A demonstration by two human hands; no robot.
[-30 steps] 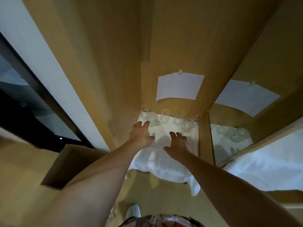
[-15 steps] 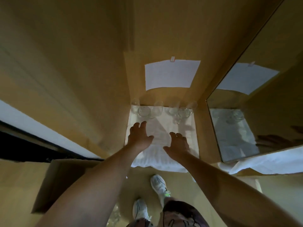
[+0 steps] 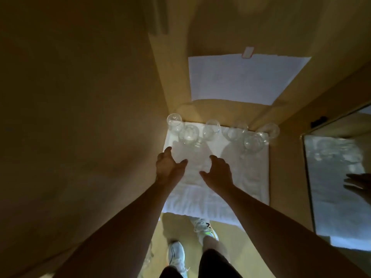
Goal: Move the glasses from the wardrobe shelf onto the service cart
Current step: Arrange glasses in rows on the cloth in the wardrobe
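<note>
Hands (image 3: 170,167) outstretched, empty, toward glasses (image 3: 188,135)

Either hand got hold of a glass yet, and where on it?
Nothing held. The left hand and right hand hover open over the white cloth, short of the glasses.

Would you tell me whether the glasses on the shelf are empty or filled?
Empty, it appears: the glasses look clear throughout on the white cloth, with no liquid visible.
</note>
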